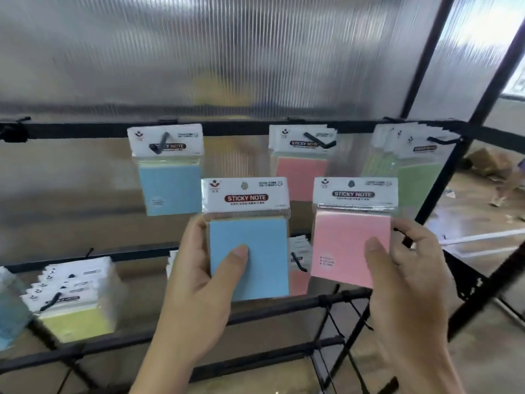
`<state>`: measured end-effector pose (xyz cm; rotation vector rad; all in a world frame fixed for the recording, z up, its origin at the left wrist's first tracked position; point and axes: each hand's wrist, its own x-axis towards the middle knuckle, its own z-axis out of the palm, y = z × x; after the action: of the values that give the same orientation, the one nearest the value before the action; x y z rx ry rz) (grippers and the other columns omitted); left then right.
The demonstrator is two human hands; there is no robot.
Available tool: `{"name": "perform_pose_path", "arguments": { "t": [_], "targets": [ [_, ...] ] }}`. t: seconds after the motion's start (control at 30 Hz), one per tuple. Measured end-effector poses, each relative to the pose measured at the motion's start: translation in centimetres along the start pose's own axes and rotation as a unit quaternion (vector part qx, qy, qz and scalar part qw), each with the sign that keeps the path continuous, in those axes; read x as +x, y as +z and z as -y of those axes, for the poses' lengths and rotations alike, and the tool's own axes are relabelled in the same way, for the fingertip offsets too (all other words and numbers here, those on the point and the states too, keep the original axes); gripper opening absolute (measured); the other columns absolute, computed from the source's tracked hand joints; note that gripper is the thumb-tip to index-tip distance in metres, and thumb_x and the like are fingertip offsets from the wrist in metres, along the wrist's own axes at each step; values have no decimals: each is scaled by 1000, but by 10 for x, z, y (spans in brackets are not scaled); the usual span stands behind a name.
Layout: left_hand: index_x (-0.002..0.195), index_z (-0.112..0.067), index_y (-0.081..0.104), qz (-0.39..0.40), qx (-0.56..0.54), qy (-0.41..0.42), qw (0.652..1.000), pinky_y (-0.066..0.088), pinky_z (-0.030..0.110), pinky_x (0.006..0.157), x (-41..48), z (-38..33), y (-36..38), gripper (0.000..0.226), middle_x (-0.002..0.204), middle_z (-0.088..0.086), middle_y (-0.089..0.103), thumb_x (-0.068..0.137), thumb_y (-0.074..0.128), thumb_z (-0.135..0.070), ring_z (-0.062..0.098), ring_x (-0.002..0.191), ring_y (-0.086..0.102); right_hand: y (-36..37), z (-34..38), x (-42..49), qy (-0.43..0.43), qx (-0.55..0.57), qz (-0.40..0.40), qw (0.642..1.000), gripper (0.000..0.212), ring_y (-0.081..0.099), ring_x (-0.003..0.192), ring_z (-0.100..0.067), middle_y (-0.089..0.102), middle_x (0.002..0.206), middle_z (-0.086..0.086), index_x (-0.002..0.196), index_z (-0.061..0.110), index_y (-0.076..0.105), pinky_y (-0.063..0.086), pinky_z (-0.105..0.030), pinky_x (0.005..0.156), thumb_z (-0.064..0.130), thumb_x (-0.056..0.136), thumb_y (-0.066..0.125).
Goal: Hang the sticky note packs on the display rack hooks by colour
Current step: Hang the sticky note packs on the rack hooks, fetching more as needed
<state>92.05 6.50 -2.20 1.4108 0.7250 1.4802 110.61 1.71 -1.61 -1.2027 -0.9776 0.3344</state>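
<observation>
Your left hand grips a blue pack, thumb pressed on its front; your right hand pinches a pink pack the same way (both upright, in front of the rack). On the top rail behind them hang a blue pack, pink packs and green packs, each on its own hook.

"STICKY NOTE", white capitals on red oval: white header card of blue sticky note pack in left hand. Same words on dark oval: header of pink sticky note pack in right hand. Readable again on headers of hanging blue pack and hanging pink pack, partly behind hooks. Small print, logos, label on hanging green packs: too blurred to read.
</observation>
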Motion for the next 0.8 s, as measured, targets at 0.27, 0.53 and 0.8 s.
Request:
{"name": "perform_pose_path", "arguments": {
  "t": [0.27,0.53,0.8],
  "targets": [
    [106,-25,56,140,-9,-113,984,51,12,59,-10,46,87,26,92,-16,71,91,57,-4,0,82,68,-97,-29,-13,179,49,-36,982,50,70,76,-18,75,88,-6,112,23,60,55,-30,57,-18,88,46],
    [108,-34,54,307,29,-146,940,53,17,61,-22,75,203,29,94,-22,68,92,57,-9,-1,83,66,-207,-46,-15,200,18,-180,963,54,69,72,-9,75,88,2,116,34,56,52,-22,53,-12,91,46],
    [113,-53,46,413,14,-172,894,54,17,66,-59,104,374,45,100,-28,66,94,58,-14,-3,90,67,-357,-66,16,214,-32,-292,932,54,68,89,-31,74,93,0,111,47,58,54,-63,77,-3,94,50]
  ]
}}
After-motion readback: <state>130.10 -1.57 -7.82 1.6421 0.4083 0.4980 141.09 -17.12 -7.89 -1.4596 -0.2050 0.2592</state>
